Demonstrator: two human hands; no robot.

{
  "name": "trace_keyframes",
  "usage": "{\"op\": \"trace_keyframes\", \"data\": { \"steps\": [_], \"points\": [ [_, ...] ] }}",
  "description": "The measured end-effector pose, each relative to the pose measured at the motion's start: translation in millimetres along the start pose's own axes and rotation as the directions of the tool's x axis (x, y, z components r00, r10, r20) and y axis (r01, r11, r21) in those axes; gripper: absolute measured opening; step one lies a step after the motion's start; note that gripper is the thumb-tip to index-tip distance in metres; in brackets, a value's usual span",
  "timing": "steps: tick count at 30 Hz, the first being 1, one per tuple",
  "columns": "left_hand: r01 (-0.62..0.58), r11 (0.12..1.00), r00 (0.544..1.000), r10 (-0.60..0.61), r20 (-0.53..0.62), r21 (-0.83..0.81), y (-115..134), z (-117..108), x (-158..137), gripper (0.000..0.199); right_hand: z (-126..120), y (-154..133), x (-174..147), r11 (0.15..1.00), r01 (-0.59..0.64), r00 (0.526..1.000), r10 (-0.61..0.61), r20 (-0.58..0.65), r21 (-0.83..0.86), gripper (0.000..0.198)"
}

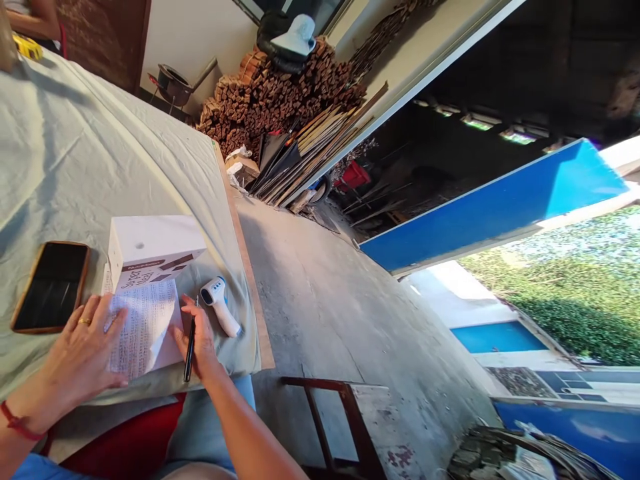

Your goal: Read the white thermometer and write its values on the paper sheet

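Observation:
A sheet of paper (145, 327) covered in lines of text lies near the front edge of the cloth-covered table. My left hand (87, 340) rests flat on its left side with the fingers spread. My right hand (200, 337) is closed around a black pen (190, 350), its tip pointing away from me, beside the paper's right edge. Just behind the paper stands a white box (155, 243) with brown print. To the right of my right hand lies a white infrared thermometer (221, 307). A phone (53, 287) with a dark screen and brown case lies left of the box.
The table (90, 173) has a pale, wrinkled cloth. At its far left are a yellow tape measure (27, 47) and another person's arm (37, 20). Beyond stand stacked firewood (280, 100) and a small stove (173, 83). A wooden chair (345, 420) is at right.

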State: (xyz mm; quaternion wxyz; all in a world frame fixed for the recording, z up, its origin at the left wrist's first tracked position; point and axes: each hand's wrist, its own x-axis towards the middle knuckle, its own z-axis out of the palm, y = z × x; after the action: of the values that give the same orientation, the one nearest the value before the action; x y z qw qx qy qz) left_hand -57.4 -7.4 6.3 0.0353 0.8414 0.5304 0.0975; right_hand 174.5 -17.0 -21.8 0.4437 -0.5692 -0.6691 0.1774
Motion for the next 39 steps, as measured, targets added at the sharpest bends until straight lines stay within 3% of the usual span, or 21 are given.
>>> {"op": "trace_keyframes", "data": {
  "steps": [3, 8, 10, 13, 16, 22, 29, 39],
  "points": [
    [-0.026, 1.000, 0.996, 0.025, 0.088, 0.008, 4.8, 8.4, -9.1, 0.093, 1.6, -4.5, 0.2, 0.998, 0.058, 0.997, -0.058, 0.047, 0.018, 0.025],
    [-0.033, 0.999, 0.996, 0.033, 0.086, -0.001, 15.0, 8.1, -13.6, 0.081, -4.9, -15.3, -1.9, 0.997, 0.000, 0.997, 0.006, -0.082, 0.075, 0.024],
    [-0.037, 0.999, 0.996, 0.038, 0.078, -0.010, 14.1, 6.2, -12.9, 0.078, -8.7, -16.6, -1.0, 0.998, 0.024, 0.999, -0.022, -0.032, 0.064, 0.025],
    [-0.065, 0.998, 0.997, 0.066, 0.033, -0.023, 13.1, 4.7, -12.0, 0.074, -10.4, -13.6, 0.3, 0.985, 0.162, 0.982, -0.156, 0.103, -0.051, 0.022],
    [-0.119, 0.992, 0.993, 0.119, -0.002, -0.030, 16.0, 4.2, -11.4, 0.069, -9.3, -8.2, -1.1, 0.956, 0.239, 0.963, -0.211, 0.170, -0.170, 0.030],
    [-0.136, 0.989, 0.991, 0.137, 0.009, -0.050, 23.8, -2.5, -7.5, 0.054, -12.9, -2.2, -2.7, 0.952, 0.263, 0.947, -0.225, 0.229, -0.155, 0.041],
    [-0.185, 0.983, 0.980, 0.185, -0.077, 0.017, 18.3, 2.9, -1.8, 0.061, -1.8, 6.1, 4.7, 0.959, 0.230, 0.966, -0.204, 0.161, -0.165, 0.037],
    [-0.241, 0.970, 0.965, 0.244, -0.097, 0.038, 15.3, 14.7, -3.1, 0.060, -1.6, 5.8, 12.8, 0.964, 0.211, 0.964, -0.178, 0.197, -0.162, 0.039]
  ]
}}
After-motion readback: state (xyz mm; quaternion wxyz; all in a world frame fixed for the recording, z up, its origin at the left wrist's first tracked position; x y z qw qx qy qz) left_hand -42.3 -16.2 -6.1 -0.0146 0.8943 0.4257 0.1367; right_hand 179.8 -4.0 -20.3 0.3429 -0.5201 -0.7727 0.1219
